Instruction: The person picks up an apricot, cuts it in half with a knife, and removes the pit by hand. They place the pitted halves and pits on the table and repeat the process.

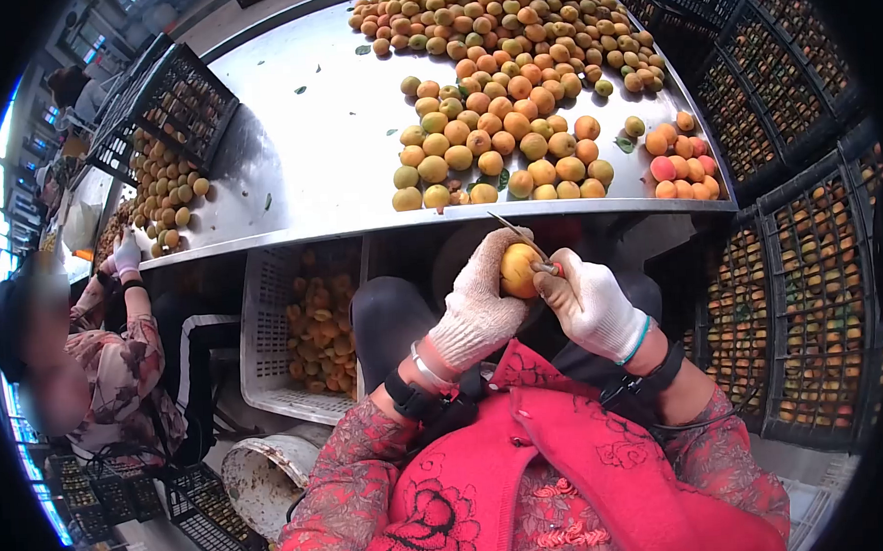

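My left hand (484, 301), in a white knit glove, is closed around a yellow apricot (517, 274) just in front of the table's edge. In my right hand (593, 303), also gloved, is a small knife (554, 269), gripped by its reddish handle. Its thin blade lies across the top of the apricot and points up and left toward the table. Beyond my hands, loose apricots (490, 140) cover the right part of the metal table (304, 168). A redder group of apricots (681, 167) sits at the right corner.
Below the table at left stands a white crate (265, 332) holding halved apricots (321, 330). Full black crates (819, 303) are stacked at right. A stained white bucket (263, 480) is at lower left. Another person (121, 373) sits at left beside a tipped black crate (173, 105).
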Demonstrator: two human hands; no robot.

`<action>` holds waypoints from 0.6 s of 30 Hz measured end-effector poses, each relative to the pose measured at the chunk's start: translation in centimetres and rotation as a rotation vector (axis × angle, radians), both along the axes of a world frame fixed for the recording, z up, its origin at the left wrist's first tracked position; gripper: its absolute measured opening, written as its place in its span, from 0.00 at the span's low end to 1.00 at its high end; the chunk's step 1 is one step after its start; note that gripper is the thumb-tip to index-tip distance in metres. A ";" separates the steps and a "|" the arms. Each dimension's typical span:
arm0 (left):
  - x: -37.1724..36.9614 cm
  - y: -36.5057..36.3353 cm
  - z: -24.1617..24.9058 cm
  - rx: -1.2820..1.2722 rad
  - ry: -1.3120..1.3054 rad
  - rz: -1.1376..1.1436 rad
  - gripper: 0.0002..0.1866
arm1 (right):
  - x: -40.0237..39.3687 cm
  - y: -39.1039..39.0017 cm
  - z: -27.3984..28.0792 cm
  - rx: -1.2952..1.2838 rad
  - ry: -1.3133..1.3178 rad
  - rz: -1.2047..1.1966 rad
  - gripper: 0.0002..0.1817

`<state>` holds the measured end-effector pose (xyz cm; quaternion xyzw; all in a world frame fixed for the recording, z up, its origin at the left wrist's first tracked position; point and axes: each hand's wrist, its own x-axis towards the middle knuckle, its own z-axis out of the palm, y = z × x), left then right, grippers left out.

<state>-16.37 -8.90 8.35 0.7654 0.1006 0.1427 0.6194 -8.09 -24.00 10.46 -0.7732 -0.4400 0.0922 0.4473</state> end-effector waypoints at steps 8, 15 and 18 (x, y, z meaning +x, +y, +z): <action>-2.4 -1.3 0.1 0.199 0.082 0.061 0.29 | -2.4 -1.0 -0.3 -0.034 0.093 0.052 0.18; -3.2 -1.0 0.1 0.360 -0.024 0.111 0.26 | -2.5 -0.2 1.8 -0.025 0.607 0.075 0.24; -2.2 -0.4 -0.5 0.041 -0.110 0.075 0.25 | -2.5 -0.3 2.5 0.036 1.259 0.135 0.30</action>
